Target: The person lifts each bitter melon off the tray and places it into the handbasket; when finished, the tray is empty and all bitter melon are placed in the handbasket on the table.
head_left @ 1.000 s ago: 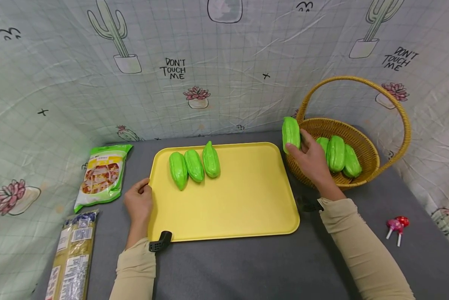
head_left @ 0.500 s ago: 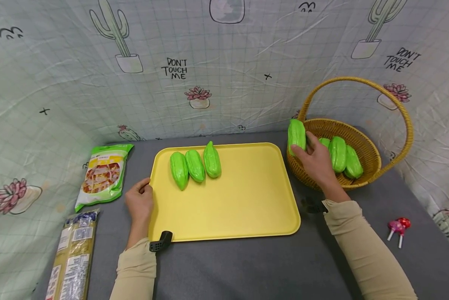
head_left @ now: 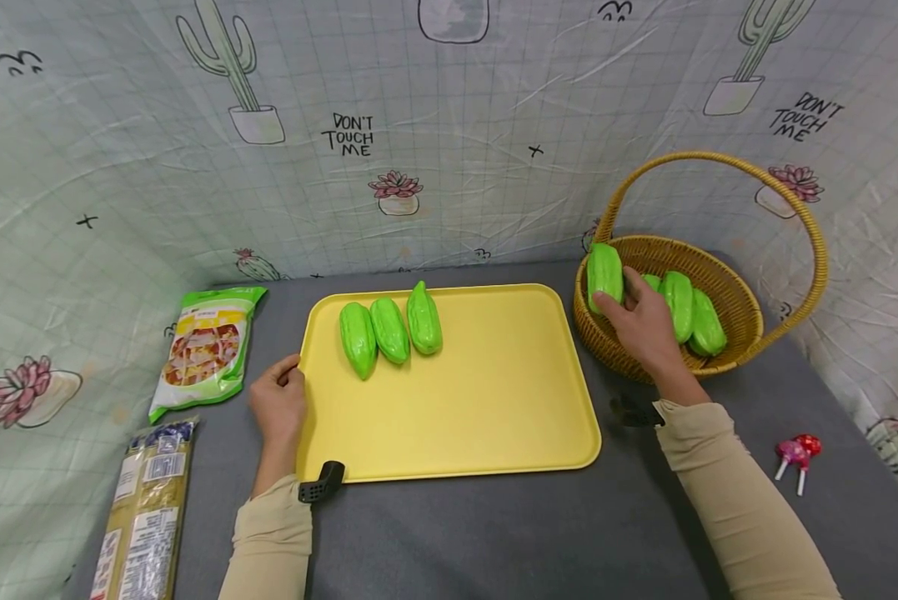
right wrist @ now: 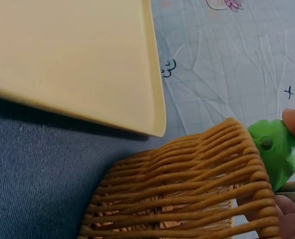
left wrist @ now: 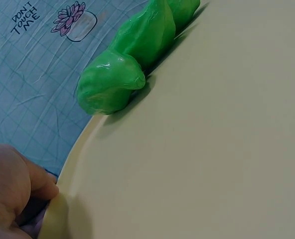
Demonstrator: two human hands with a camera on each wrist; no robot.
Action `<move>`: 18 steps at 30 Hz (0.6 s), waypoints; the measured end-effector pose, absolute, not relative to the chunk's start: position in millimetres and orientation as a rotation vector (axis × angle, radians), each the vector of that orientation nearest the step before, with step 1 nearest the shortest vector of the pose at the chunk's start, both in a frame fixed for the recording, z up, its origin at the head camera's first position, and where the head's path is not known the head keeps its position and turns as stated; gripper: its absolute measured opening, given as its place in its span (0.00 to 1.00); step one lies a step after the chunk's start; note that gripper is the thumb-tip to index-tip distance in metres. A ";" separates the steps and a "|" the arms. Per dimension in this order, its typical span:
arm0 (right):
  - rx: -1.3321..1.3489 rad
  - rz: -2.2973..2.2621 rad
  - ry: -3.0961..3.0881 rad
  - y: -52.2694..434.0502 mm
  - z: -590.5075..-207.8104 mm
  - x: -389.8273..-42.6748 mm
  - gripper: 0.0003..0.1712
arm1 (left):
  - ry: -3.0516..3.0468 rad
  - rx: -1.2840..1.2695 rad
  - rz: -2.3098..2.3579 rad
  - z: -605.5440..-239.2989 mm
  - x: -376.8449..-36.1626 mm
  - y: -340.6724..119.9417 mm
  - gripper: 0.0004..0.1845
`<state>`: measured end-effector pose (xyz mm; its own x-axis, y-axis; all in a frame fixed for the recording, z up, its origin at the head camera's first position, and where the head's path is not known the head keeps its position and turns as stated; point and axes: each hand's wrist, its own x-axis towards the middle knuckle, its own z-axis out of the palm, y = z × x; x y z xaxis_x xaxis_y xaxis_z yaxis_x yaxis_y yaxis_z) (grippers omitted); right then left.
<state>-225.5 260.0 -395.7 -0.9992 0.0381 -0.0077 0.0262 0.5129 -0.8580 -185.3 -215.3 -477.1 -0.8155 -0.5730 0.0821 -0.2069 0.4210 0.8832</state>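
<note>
I'm seeing right hand [head_left: 644, 321] gripping green gourd [head_left: 604, 275] over basket [head_left: 734, 354] left rim. Left hand [head_left: 278, 407] pinching yellow tray [head_left: 479, 417] left edge; 3 gourds [head_left: 390, 330] lying on tray.

Even, bright overhead light throws only soft shadows beneath my yellow plastic tray [head_left: 494, 417] and woven wicker basket [head_left: 726, 354], the head view bows at its edges, and my left-wrist view blurs the nearest glossy green gourd [left wrist: 110, 87].
</note>
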 end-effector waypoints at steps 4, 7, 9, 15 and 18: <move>-0.058 1.539 -2.733 262.8 -396.0 -225.6 0.51 | -2.312 0.660 -1.351 -477.1 -185.3 -215.8 0.17; -0.058 1.522 -2.746 264.3 -396.8 -226.4 0.51 | -2.310 0.656 -1.349 -477.1 -185.1 -216.0 0.17; -0.051 1.499 -2.761 265.2 -397.4 -227.0 0.50 | -2.308 0.655 -1.350 -477.1 -185.1 -215.9 0.17; -0.028 1.406 -2.816 266.3 -399.2 -228.7 0.49 | -2.317 0.654 -1.340 -476.8 -184.5 -215.1 0.17; -0.028 1.396 -2.830 266.4 -399.7 -228.9 0.49 | -2.314 0.657 -1.347 -476.8 -184.5 -214.9 0.17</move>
<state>-228.9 266.4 -399.7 -0.9997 0.0093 -0.0210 0.0223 0.6084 -0.7934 -184.5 -214.9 -476.8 -0.8176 -0.5686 0.0905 -0.2021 0.4306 0.8796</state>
